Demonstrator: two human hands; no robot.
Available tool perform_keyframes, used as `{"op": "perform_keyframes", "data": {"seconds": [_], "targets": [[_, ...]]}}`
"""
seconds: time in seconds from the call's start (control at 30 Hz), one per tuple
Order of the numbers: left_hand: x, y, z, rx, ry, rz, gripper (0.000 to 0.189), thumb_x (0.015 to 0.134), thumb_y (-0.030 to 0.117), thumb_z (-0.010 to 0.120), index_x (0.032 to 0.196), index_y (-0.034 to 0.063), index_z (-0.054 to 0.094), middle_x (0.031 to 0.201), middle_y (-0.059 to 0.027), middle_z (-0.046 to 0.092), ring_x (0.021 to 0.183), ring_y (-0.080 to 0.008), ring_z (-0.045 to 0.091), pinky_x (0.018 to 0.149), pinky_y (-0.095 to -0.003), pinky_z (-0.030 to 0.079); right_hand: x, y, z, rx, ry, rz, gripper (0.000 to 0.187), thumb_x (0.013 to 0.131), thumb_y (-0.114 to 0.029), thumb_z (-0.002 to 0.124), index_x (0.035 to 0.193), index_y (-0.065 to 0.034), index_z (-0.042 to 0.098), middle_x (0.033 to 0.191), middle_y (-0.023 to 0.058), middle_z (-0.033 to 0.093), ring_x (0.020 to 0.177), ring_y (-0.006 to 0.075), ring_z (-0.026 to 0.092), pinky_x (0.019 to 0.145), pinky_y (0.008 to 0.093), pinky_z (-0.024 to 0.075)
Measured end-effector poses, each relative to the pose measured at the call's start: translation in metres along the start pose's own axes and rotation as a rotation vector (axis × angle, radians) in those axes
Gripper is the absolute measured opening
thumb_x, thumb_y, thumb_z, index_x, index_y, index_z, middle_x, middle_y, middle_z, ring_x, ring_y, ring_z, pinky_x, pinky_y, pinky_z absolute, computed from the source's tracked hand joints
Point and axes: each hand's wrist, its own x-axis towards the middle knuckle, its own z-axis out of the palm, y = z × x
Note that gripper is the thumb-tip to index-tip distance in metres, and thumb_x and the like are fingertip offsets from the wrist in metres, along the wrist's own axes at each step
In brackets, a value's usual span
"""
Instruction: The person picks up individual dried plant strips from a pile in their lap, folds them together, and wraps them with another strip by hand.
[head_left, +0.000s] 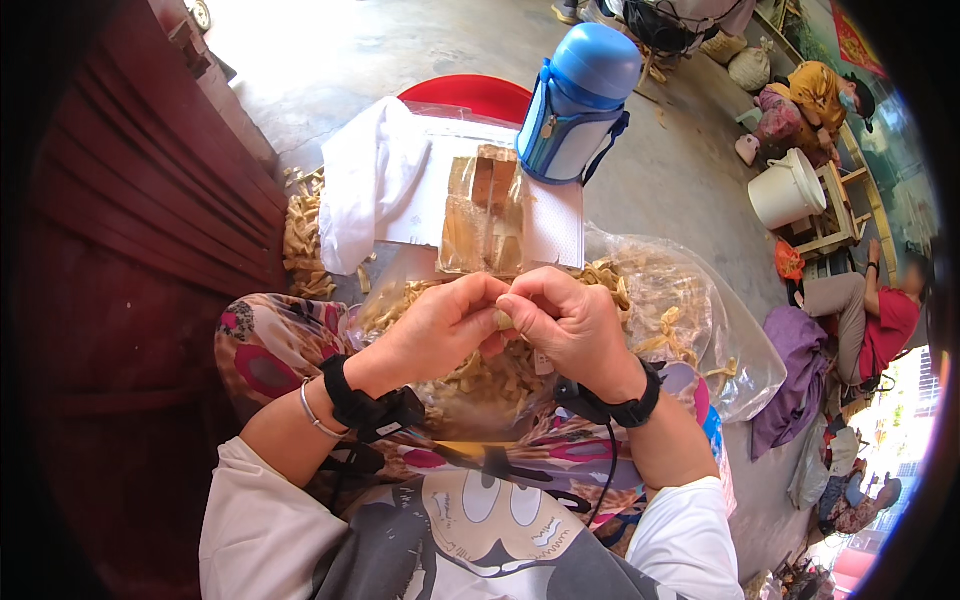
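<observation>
My left hand (442, 322) and my right hand (581, 330) meet in front of me, fingertips pinched together. Between them is a small pale yellowish piece (504, 321), mostly hidden by my thumbs and fingers. Directly beneath lies a heap of tan, curled strips (480, 382) in a clear plastic bag (739, 367) that spreads to the right. Just beyond my fingertips is a plastic-wrapped wooden block (480, 210), resting on a white board (555, 217). Each wrist wears a black strap with a small device.
A blue bottle in a carrier (577, 105) and a white cloth (367, 180) sit on the board, over a red round surface (465, 94). More strips (304, 240) lie beside the dark red door (150, 225). Several people, a white bucket (787, 189) and purple cloth (791, 375) are at right.
</observation>
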Motion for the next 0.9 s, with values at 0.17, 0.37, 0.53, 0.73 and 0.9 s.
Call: {"op": "perform_keyframes", "data": {"seconds": [0.17,0.37,0.53,0.73,0.9], "targets": [[0.006,-0.007,-0.001,0.056,0.043,0.092,0.015,0.095,0.011,0.053,0.104,-0.0006,0.055,0.081,-0.0018,0.06,0.068,-0.0063,0.056,0.06,-0.0215,0.046,-0.001,-0.001,-0.002,-0.273,-0.026,-0.245,0.012,0.085,-0.015,0.066,0.092,-0.0057,0.063,0.069,0.0098,0.067,0.061,0.0195,0.067,0.054,0.0273,0.0508],[0.008,0.0,0.002,-0.051,0.083,-0.068,0.016,0.095,0.014,0.053,0.104,0.0002,0.055,0.082,-0.0017,0.06,0.069,-0.0064,0.057,0.059,-0.0224,0.049,-0.002,0.002,0.0,-0.18,0.021,-0.164,0.013,0.085,-0.016,0.065,0.092,-0.0052,0.063,0.071,0.0116,0.066,0.061,0.023,0.067,0.054,0.0291,0.0508],[0.006,0.004,-0.002,-0.157,0.075,-0.101,0.014,0.096,0.012,0.051,0.103,0.0012,0.054,0.083,-0.0016,0.059,0.07,-0.0062,0.057,0.058,-0.0226,0.051,0.002,0.001,-0.001,-0.124,0.022,-0.044,0.017,0.087,-0.018,0.065,0.094,-0.0034,0.062,0.073,0.0113,0.068,0.066,0.0157,0.069,0.056,0.027,0.051],[0.008,0.004,-0.002,-0.205,0.076,-0.119,0.012,0.096,0.012,0.05,0.102,0.0018,0.054,0.081,-0.0018,0.058,0.067,-0.0061,0.056,0.056,-0.0216,0.05,-0.002,-0.007,0.003,-0.09,-0.047,-0.039,0.014,0.088,-0.016,0.064,0.096,-0.0046,0.062,0.07,0.0097,0.068,0.062,0.0136,0.067,0.055,0.0247,0.0498],[0.005,0.008,-0.003,-0.25,0.085,-0.163,0.012,0.095,0.011,0.05,0.103,0.0019,0.054,0.084,-0.0038,0.06,0.068,-0.0074,0.057,0.058,-0.0221,0.05,0.003,0.001,-0.005,-0.05,0.027,0.036,0.017,0.089,-0.018,0.063,0.099,-0.0045,0.06,0.069,0.0052,0.066,0.063,0.0055,0.06,0.055,0.0224,0.0466]]}}
